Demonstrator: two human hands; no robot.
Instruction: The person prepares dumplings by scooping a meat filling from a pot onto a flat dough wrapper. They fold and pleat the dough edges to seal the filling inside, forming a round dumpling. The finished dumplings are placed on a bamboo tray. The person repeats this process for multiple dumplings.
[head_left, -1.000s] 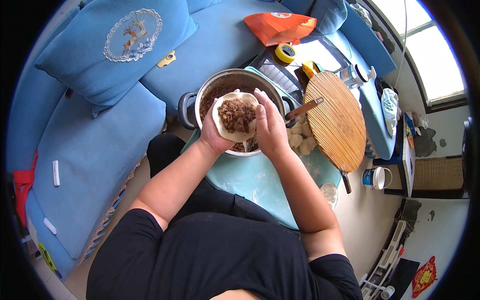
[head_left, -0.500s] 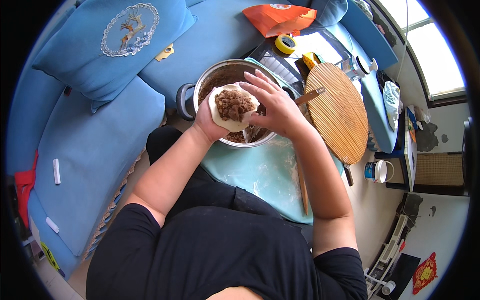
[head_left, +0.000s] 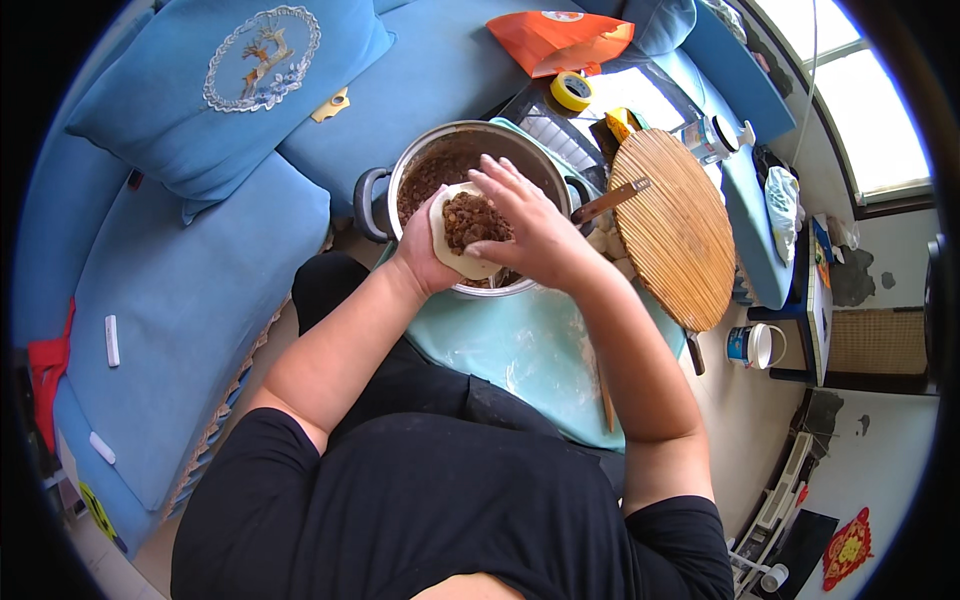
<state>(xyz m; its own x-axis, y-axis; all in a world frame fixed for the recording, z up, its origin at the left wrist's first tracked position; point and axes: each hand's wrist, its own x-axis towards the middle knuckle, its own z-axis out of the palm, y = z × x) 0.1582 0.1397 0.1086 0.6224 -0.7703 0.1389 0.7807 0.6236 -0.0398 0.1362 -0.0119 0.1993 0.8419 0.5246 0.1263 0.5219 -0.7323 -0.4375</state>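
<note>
Cream-coloured dough (head_left: 441,238) is resting in my left hand (head_left: 415,252), which is cupping its left side and holding it above the pot (head_left: 425,160). Brown filling (head_left: 472,222) is sitting heaped in the middle of this dough. My right hand (head_left: 525,225) is hovering over the right edge, with its fingers parted and bent; whether the thumb is touching the filling, I am not able to tell.

In my judgement, the high heap is making the main risk: if my left palm is tilting too much, crumbs may be falling into the pot. If my thumb is pressing too hard, the dough may be tearing.

About room, the pot's rim is standing just below my hands, and its left handle (head_left: 368,205) is sticking out near my left wrist. On the right, a brown strip (head_left: 612,202) is reaching from the pot's side over the round board (head_left: 675,230), so my right hand is having less space there. Toward my body, the pale green surface (head_left: 500,345) is offering more room, but a thin stick (head_left: 606,400) is lying beside my right forearm.
</note>
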